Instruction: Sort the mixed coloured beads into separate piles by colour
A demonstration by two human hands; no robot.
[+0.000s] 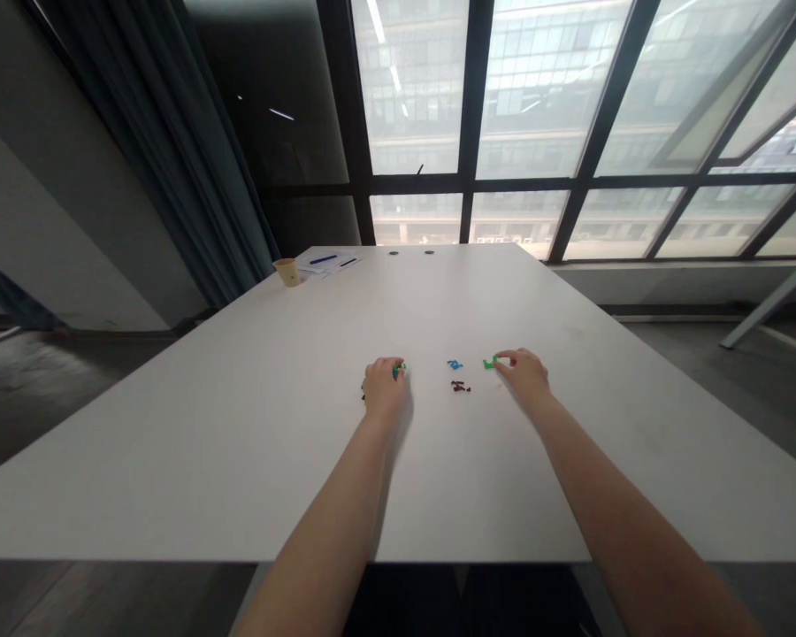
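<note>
Both my arms reach out over a large white table (239, 442). My left hand (383, 387) is curled closed around small coloured pieces, with blue and green showing at its fingertips. My right hand (523, 372) rests on the table, its fingertips pinching a small green piece (489, 363). Between the hands lie a small blue piece (455, 364) and a little cluster of dark red pieces (461, 387). All the pieces are too small to make out their shapes.
A tan paper cup (288, 272) stands at the far left of the table beside white papers with a blue pen (325, 260). Two round cable holes (411, 252) sit at the far edge. Large windows and a dark curtain (172, 159) lie behind.
</note>
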